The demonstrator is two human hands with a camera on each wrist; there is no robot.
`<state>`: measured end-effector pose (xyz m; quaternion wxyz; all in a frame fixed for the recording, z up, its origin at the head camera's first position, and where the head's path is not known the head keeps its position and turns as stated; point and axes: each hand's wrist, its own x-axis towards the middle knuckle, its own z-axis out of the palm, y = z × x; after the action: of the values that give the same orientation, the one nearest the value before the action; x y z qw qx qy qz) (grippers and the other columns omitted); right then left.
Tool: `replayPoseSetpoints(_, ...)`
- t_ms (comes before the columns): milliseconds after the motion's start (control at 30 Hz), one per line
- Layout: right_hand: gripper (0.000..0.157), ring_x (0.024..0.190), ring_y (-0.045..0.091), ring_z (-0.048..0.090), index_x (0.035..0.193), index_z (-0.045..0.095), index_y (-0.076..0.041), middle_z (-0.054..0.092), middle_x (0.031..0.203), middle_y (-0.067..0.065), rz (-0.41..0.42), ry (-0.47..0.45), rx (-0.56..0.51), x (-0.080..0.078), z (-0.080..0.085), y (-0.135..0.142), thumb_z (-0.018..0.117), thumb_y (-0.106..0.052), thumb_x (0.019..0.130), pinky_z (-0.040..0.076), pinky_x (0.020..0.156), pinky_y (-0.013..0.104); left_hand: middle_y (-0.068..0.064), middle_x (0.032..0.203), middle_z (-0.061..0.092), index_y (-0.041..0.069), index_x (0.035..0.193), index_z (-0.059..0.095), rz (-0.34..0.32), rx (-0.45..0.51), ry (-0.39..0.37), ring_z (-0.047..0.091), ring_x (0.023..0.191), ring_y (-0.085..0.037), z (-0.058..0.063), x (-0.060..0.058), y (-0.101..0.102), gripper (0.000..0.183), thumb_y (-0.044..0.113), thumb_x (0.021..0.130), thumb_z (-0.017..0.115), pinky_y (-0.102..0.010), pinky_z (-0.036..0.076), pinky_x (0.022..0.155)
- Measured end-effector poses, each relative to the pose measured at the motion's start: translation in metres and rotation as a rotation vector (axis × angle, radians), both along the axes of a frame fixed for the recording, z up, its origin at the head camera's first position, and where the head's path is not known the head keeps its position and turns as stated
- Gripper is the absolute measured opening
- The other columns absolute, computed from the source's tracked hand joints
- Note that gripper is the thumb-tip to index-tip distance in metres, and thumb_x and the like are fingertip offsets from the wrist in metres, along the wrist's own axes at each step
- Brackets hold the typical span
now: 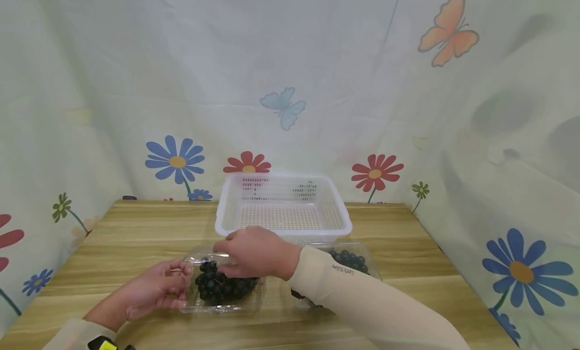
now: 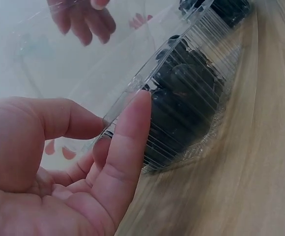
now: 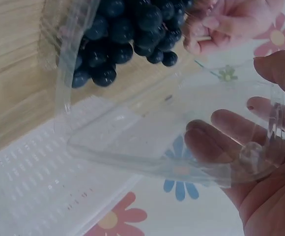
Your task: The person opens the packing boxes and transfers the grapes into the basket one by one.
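Observation:
A clear plastic clamshell box point(image 1: 222, 308) holding a bunch of dark grapes point(image 1: 218, 287) stands on the wooden table, its hinged lid point(image 3: 147, 164) raised. My left hand point(image 1: 156, 288) pinches the box's left rim between thumb and fingers; in the left wrist view the ribbed side wall shows beside the fingertips. Over the box reaches my right hand point(image 1: 258, 252). In the right wrist view it grips the lid's edge, thumb on one side and the other fingers seen through the clear plastic.
Behind the box stands a white perforated basket point(image 1: 281, 232). To the right, a second clear box point(image 1: 369, 254) with dark grapes point(image 1: 350, 260) is partly hidden by my right sleeve. A flower-printed curtain point(image 1: 317, 48) encloses the table point(image 1: 149, 229) at the back and sides.

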<state>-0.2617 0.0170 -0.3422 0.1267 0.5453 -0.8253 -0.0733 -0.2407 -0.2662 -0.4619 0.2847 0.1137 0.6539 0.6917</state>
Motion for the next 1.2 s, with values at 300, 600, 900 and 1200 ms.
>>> replayPoseSetpoints(300, 0.032, 0.077, 0.002, 0.069, 0.127, 0.068, -0.019, 0.077, 0.102, -0.008, -0.015, -0.060, -0.096, -0.007, 0.009, 0.008, 0.064, -0.036, 0.101, 0.058, 0.075, 0.017, -0.006, 0.093, 0.059, -0.003, 0.132, 0.035, 0.071, -0.078, 0.005, 0.066, 0.080, -0.020, -0.001, 0.010, 0.005, 0.042, 0.015, 0.103, 0.058, -0.035, 0.064, 0.075)
replayPoseSetpoints(600, 0.031, 0.083, 0.004, 0.069, 0.124, 0.071, -0.014, 0.078, 0.103, -0.005, -0.055, -0.113, -0.149, -0.015, 0.013, 0.006, 0.068, -0.033, 0.099, 0.058, 0.084, 0.016, -0.002, 0.078, 0.058, -0.003, 0.118, 0.041, 0.133, -0.161, 0.003, 0.064, 0.071, -0.018, -0.004, 0.030, 0.019, 0.035, 0.020, 0.102, 0.062, -0.033, 0.063, 0.069)
replayPoseSetpoints(900, 0.028, 0.083, 0.001, 0.068, 0.121, 0.073, -0.015, 0.078, 0.103, -0.006, -0.069, -0.151, -0.170, -0.022, 0.016, 0.005, 0.068, -0.033, 0.099, 0.057, 0.082, 0.013, -0.004, 0.081, 0.059, 0.003, 0.103, 0.048, 0.155, -0.154, -0.020, 0.064, 0.070, -0.015, -0.005, 0.044, 0.026, 0.026, 0.026, 0.104, 0.058, -0.029, 0.063, 0.067)
replayPoseSetpoints(1200, 0.024, 0.082, 0.001, 0.068, 0.116, 0.074, -0.013, 0.078, 0.100, -0.005, -0.036, -0.157, -0.199, -0.027, 0.016, 0.004, 0.069, -0.030, 0.099, 0.056, 0.079, 0.012, -0.004, 0.080, 0.064, 0.004, 0.100, 0.044, 0.144, -0.095, -0.049, 0.069, 0.069, -0.015, -0.011, 0.053, 0.039, 0.028, 0.028, 0.105, 0.057, -0.029, 0.063, 0.068)
